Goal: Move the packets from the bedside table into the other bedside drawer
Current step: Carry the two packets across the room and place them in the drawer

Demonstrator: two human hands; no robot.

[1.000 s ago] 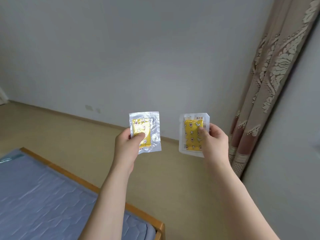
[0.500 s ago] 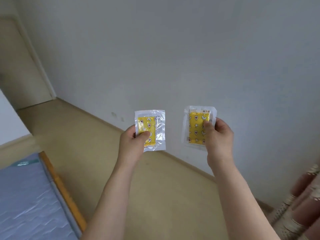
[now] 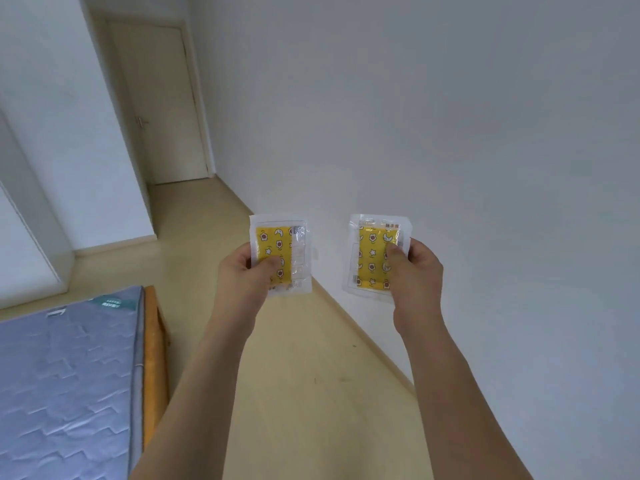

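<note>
Hands: left (image 3: 242, 277) pinches packet (image 3: 281, 255) | right (image 3: 415, 271) pinches second packet (image 3: 374, 258) | print unreadable

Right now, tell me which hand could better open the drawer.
Neither: the left hand pinches a yellow packet, and the right hand pinches another packet. No drawer is in view.

Bed (image 3: 152, 358), lower left: orange wood frame w/ blue-grey quilted mattress (image 3: 65, 393) on top. Green label (image 3: 113, 303) sits at mattress's far edge. Beige floor (image 3: 294, 393) alongside.
</note>
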